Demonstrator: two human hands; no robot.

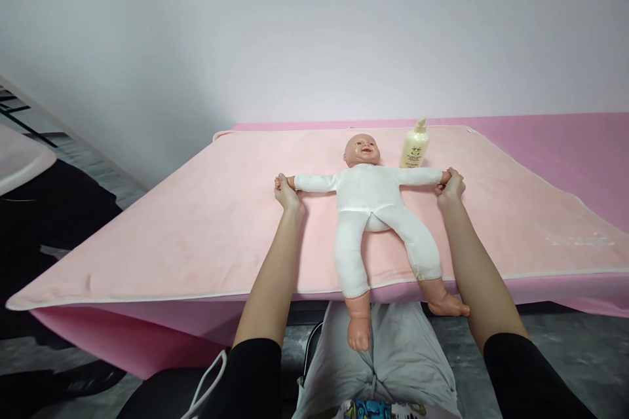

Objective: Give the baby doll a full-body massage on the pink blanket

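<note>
A baby doll (369, 188) with a white cloth body lies on its back on a pink towel (236, 229), head toward the wall. Both its arms are stretched straight out to the sides. My left hand (287, 194) is closed around the doll's hand on the left, and my right hand (451, 186) grips the doll's hand on the right. The doll's legs are spread, and its bare feet hang over the table's front edge above my lap. A pale yellow pump bottle (414, 146) stands beside the doll's head, above its right-hand arm.
A pink cover (584, 150) lies under the towel and hangs down at the front left. Behind the table rises a white partition (314, 52). A white chair back with dark cloth (24, 163) is at the far left. A white cable (209, 376) runs near my left sleeve.
</note>
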